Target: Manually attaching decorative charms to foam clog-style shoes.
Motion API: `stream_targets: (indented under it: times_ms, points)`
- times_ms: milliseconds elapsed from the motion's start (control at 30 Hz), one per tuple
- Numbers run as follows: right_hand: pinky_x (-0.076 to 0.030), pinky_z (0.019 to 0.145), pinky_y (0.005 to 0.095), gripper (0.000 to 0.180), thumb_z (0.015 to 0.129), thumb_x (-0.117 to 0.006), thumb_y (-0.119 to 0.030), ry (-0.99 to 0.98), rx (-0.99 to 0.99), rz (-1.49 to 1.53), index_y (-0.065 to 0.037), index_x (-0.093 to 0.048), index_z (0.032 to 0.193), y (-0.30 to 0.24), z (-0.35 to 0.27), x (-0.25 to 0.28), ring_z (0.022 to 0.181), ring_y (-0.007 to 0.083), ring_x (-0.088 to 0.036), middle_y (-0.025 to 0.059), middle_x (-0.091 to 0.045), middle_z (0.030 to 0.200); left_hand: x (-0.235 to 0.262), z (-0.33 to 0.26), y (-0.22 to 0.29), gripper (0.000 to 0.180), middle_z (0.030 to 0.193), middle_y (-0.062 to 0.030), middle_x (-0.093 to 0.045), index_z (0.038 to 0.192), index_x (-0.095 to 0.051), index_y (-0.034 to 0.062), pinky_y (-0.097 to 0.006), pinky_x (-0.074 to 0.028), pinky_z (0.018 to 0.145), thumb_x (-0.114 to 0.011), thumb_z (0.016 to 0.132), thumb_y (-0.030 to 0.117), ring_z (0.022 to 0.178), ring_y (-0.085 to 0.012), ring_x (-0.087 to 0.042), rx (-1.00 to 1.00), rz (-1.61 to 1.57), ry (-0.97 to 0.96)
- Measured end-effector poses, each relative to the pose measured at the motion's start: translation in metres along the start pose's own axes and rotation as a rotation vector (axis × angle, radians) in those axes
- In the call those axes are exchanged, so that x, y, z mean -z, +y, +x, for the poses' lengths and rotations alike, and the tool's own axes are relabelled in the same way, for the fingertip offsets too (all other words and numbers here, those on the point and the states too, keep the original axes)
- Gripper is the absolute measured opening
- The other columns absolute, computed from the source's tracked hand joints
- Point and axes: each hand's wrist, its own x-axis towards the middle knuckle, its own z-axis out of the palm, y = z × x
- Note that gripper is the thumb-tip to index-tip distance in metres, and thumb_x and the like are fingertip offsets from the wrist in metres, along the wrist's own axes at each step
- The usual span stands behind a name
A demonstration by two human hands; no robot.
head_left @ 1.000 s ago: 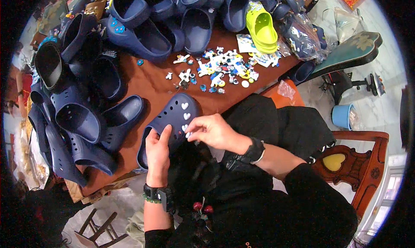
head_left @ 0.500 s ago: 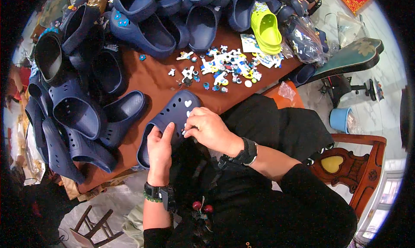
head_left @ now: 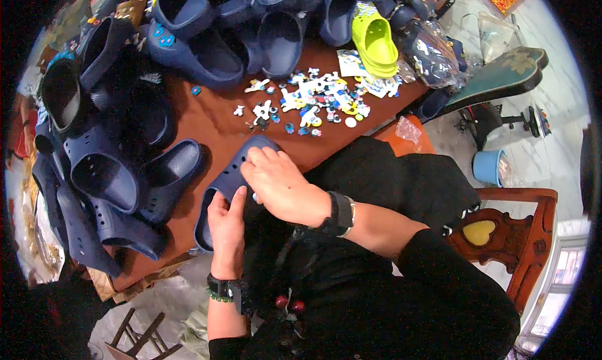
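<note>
At the centre of the frame a navy clog is held between both hands at the near edge of a reddish-brown table. The left hand is closed on the clog's heel end from below, thumb laid along its rim. The right hand is laid palm-down over the upper, its fingers curled onto the perforated surface; whether a small piece is pinched beneath them cannot be told. The long axis of the clog runs from lower left, at the heel, to upper right, at the toe, so that the toe projects beyond the right hand toward the frame's upper centre. The right hand is the nearer to the toe, the left to the heel. A dark band is worn on each wrist.

Just beyond the toe, toward the upper right, a scatter of small coloured shoe charms is spread on the table; the pieces are too many and too small to be counted exactly, several dozen being likely. One lime-green clog is seen at the upper centre-right, beside a clear bag of further pieces. Navy clogs are heaped along the left and upper edges, more than a dozen, the overlap preventing an exact count. At the right, one carved wooden chair and one blue bucket are seen on the floor.
</note>
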Motion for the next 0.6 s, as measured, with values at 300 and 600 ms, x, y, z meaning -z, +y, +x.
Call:
stream_targets:
  times_ms: [300,600]
  points:
    - [-0.036,0.091,0.0479,0.034,0.072,-0.062,-0.008,0.075,-0.049,-0.095,0.0,-0.055,0.104,-0.002,0.018,-0.018,0.115,0.0323,-0.044,0.0153,-0.051,0.115,-0.003,-0.006,0.002,0.023,0.105,-0.0049,-0.067,0.112,-0.061,-0.0036,-0.025,-0.045,0.083,-0.061,0.09,0.003,0.092,-0.0092,-0.059,-0.024,0.049,-0.008]
    - [-0.039,0.095,0.0447,0.049,0.063,-0.078,-0.01,-0.033,0.133,0.295,-0.005,-0.053,0.105,0.041,0.006,0.017,0.116,0.0354,-0.045,0.0146,-0.052,0.116,-0.001,-0.006,0.014,0.022,0.101,-0.0048,-0.068,0.108,-0.064,-0.0028,-0.024,-0.045,0.081,-0.065,0.085,-0.001,0.088,-0.0095,-0.061,0.023,0.187,-0.003]
